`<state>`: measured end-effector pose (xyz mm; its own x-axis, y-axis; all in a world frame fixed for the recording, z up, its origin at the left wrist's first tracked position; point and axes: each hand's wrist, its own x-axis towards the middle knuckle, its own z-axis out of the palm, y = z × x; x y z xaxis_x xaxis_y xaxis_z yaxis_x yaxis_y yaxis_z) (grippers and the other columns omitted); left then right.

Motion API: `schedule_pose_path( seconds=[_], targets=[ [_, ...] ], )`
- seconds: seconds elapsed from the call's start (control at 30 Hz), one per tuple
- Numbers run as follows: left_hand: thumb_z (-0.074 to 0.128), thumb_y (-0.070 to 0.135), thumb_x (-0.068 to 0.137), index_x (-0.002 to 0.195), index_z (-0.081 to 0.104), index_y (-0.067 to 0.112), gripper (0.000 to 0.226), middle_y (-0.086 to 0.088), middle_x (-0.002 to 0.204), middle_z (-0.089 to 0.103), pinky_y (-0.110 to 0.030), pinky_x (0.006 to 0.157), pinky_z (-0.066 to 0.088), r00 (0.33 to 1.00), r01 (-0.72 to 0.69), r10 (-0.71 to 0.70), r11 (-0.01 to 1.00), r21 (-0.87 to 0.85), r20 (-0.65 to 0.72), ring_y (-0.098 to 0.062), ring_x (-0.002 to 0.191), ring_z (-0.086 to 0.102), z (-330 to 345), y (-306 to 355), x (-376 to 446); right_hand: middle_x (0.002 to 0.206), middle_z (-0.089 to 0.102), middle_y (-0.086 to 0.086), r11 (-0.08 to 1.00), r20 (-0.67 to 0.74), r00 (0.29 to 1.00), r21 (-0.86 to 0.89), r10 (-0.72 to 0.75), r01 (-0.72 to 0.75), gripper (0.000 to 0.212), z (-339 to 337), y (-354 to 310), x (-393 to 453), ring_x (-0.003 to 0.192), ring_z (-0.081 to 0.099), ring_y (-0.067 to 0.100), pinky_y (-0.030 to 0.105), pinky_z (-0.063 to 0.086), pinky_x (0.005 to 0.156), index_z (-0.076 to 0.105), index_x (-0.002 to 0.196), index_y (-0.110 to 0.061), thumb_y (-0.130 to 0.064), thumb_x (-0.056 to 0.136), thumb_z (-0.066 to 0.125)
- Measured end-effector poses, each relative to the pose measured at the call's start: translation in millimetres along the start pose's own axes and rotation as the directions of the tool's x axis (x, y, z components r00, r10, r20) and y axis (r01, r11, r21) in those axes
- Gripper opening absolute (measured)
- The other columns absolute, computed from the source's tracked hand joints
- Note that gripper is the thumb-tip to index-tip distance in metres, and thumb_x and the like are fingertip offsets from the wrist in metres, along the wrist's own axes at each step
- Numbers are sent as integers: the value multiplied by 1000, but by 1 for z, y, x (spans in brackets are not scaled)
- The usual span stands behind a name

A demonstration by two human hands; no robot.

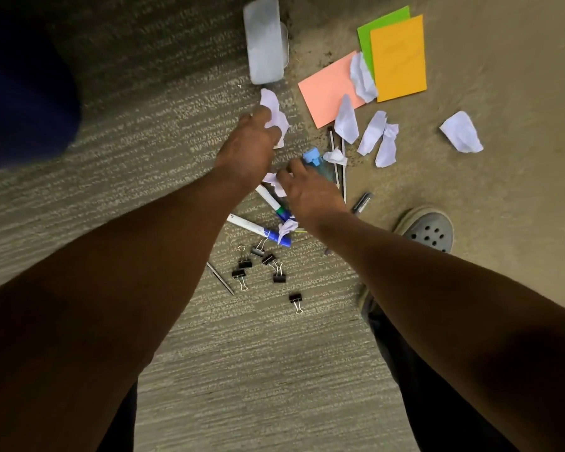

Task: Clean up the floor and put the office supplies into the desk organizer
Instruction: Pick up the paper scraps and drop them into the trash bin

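A: Both arms are down over the carpet (183, 177), and the left hand (247, 148) has its fingers curled round a crumpled white paper scrap (276, 114).

B: And the right hand (310, 190)?

A: It's beside the blue glue stick (315, 159), fingers bent, pinching a small white scrap (274, 184) by the look of it, though the grip itself is partly hidden.

B: Take the glue stick as our marker, then. What's around it?

A: Just past it, two thin pencils (338, 164) with a paper wad (336, 156) on them. Farther out, a salmon sheet (327, 89), then a green sheet (379, 22) under an orange sheet (400, 58).

B: More torn paper there too.

A: Yes, several pieces (377, 138) to the right of the glue stick, one (462, 132) well apart.

B: The container?

A: A clear plastic box (265, 40) lies far beyond the glue stick, on its side I think.

B: Nearer the person?

A: Two white markers (258, 223) with blue caps, then black binder clips (258, 265) scattered, and a slim pen (221, 278) beside them. A grey perforated shoe (429, 228) stands to the right.
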<state>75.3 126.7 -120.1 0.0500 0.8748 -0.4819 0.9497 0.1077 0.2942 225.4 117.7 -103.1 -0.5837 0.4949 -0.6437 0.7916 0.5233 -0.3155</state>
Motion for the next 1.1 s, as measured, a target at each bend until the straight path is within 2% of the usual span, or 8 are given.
schedule_pose_path(
  seconds=[0.23,0.4,0.5,0.57,0.7,0.8,0.97,1.1],
  targets=[
    [71,42,83,87,65,1,41,-17,101,62,-36,78,42,957,215,-250,951,-223,-145,-32,95,56,-9,7,2,120,55,16,988,-80,997,155,23,-11,40,3,1,0,103,58,32,40,52,79,49,127,-10,2,89,49],
    [59,20,88,77,66,-2,25,-22,86,66,-36,69,44,935,203,-275,933,-296,-223,-35,81,62,-12,17,16,97,68,12,858,-172,962,504,212,-99,24,-9,8,-14,83,62,27,33,49,68,64,103,-8,2,81,62],
    [59,8,86,71,56,10,16,-14,76,61,-26,55,33,883,298,-431,820,-490,-185,-21,67,52,-16,22,13,85,62,5,746,-157,913,636,376,-197,14,-22,31,-30,64,54,12,14,38,53,61,97,-11,-6,85,62],
    [59,5,87,82,49,14,14,-3,77,53,-18,48,30,846,332,-512,724,-604,-149,-12,63,48,-19,22,9,82,59,3,677,-165,868,699,468,-232,12,-27,49,-39,60,50,12,12,33,45,59,97,-12,-8,86,59],
    [54,3,90,123,53,22,39,1,103,59,-17,59,48,782,379,-623,485,-788,-7,-9,81,60,-23,12,-7,91,63,0,552,-133,796,786,591,-279,29,-26,87,-42,75,56,24,27,43,65,58,109,-24,-17,82,51],
    [57,6,87,114,66,16,30,-4,119,58,-24,79,53,776,374,-626,550,-747,-72,-19,98,62,-20,1,-24,102,71,2,479,-208,759,865,617,-151,47,-26,108,-44,82,66,23,46,57,76,58,105,-46,-17,74,38],
    [61,-2,80,92,70,4,17,-4,108,52,3,75,36,826,330,-545,673,-662,-142,-11,95,52,-8,3,-43,95,72,5,494,-216,663,828,717,-265,29,-28,129,-39,86,64,23,38,50,78,70,96,-21,-18,81,45],
    [57,-7,79,98,65,4,23,-11,111,60,-16,73,47,949,153,-275,833,-532,-157,-17,89,57,-3,12,-46,102,65,15,626,-255,675,678,692,-386,32,-21,130,-27,97,59,32,34,42,80,62,106,-9,-35,89,59]
  ],
)
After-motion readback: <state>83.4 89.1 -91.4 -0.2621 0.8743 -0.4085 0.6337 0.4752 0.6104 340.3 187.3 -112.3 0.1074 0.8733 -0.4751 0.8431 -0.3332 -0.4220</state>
